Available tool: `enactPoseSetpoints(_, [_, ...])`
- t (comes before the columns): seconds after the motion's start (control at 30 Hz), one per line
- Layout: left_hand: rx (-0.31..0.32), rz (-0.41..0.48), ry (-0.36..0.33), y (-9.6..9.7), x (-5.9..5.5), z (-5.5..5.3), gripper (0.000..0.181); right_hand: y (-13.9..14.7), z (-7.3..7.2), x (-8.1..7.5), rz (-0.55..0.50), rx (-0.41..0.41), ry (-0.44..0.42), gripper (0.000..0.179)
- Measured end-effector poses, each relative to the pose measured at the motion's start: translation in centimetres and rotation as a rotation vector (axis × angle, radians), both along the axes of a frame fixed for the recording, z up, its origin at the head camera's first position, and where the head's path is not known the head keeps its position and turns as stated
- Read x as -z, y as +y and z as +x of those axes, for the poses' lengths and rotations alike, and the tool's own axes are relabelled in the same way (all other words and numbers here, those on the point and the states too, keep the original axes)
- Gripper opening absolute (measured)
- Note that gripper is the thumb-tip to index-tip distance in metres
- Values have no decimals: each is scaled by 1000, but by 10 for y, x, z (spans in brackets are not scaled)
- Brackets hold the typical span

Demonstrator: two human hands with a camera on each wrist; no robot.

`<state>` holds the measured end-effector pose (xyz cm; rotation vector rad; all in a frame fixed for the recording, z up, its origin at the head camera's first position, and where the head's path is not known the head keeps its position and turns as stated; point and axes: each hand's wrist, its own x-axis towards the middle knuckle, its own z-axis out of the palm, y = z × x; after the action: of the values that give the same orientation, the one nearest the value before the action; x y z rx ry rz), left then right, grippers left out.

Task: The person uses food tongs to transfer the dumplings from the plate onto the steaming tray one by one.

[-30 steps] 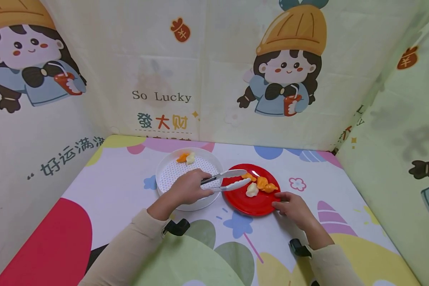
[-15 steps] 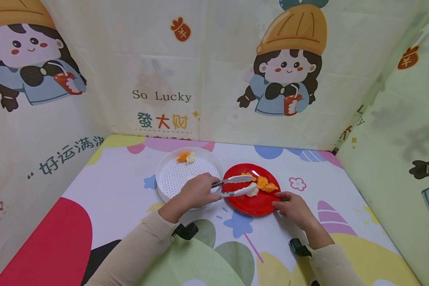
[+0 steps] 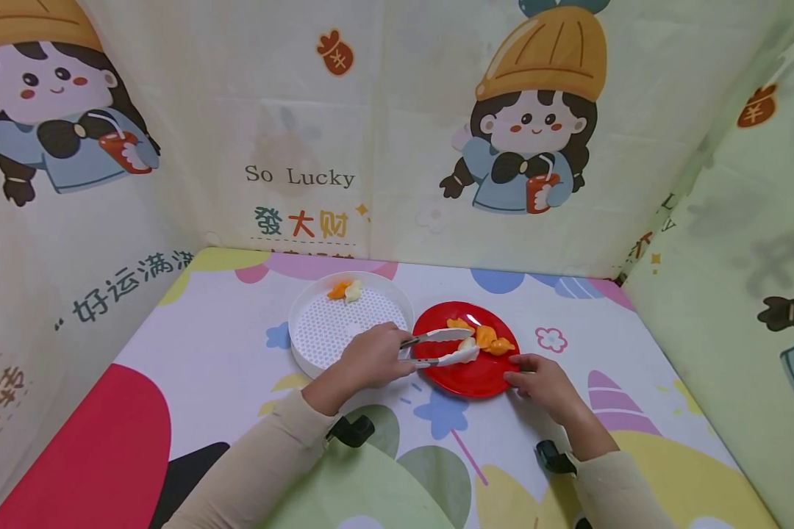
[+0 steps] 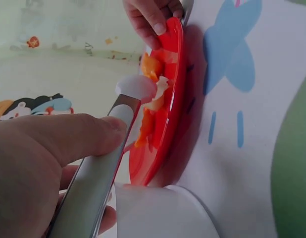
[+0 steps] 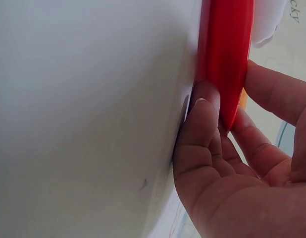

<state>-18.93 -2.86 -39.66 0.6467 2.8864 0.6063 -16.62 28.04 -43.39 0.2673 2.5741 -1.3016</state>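
Note:
My left hand [image 3: 376, 356] grips kitchen tongs [image 4: 96, 173] with white tips. The tongs reach over a red plate [image 3: 463, 386], their arms spread around a cream dumpling-shaped piece [image 3: 467, 345] that the lower tip partly hides. Beside it lie several orange dumpling-shaped pieces [image 3: 487, 336]. At the plate's right edge my right hand [image 3: 541, 382] holds the rim, with thumb and fingers on either side of it in the right wrist view.
A round white tray [image 3: 331, 338] with a perforated base stands left of the plate, partly behind my left hand. One orange piece [image 3: 338, 290] and one cream piece [image 3: 353, 292] lie at its far side. A printed cloth wall [image 3: 397, 220] rises behind the table.
My left hand has moved right and slightly toward me with the tongs, bringing their tips from the plate's left side to the cream piece. My right hand stays at the rim.

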Motion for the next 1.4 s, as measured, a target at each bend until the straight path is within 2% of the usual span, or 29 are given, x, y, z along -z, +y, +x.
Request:
enactPoseSetpoints(0.3, [10,3,5,4,2,2,43,1,0,1,6,-3,1,56])
enactPoseSetpoints(0.6, [30,51,8,-2,1,2,35,1,1,1,3,-4,3,55])
enactPoseSetpoints(0.77, [22,56,10,-5,1,2,37,0,0,1,5,-1,6,54])
enactPoseSetpoints(1.03, [17,99,-4,-10,-5,1,34,-1,0,1,4,-2,12,55])
enactPoseSetpoints(1.27, [-22,54,-4,-12,-9,3,50,0,0,1,2,-2,5,56])
enactPoseSetpoints(1.4, [-25,36,-1,-14,-9,3,53,0,0,1,5,-1,4,56])
